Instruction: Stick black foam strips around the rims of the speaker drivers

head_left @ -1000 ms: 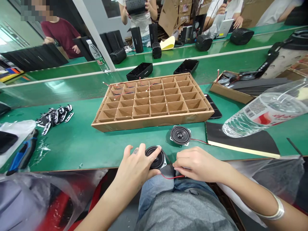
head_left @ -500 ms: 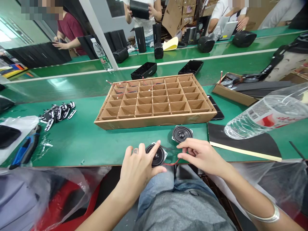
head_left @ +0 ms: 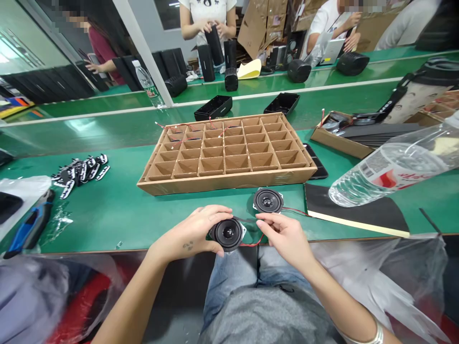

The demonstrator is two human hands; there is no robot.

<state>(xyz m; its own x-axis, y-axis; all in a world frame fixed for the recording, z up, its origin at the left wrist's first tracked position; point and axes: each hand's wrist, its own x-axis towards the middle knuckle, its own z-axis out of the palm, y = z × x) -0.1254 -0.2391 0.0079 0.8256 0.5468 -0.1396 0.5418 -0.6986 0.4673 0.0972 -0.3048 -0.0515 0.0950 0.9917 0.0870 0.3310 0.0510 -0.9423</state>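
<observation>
Two bare hands meet at the lower centre of the frame: the left hand curls thumb and fingers around a round black speaker with pale metal corners at the bench's near edge. The right hand has thumb and forefinger close together by a thin dark strip; from where I stand, I cannot tell whether they pinch it. The step appears to be working that strip beside the steadied speaker; the next move calls for a firm left hold and slack in the thin red wire. Just beyond sits a second black speaker, then, mid-frame, a brown cardboard divider box.
</observation>
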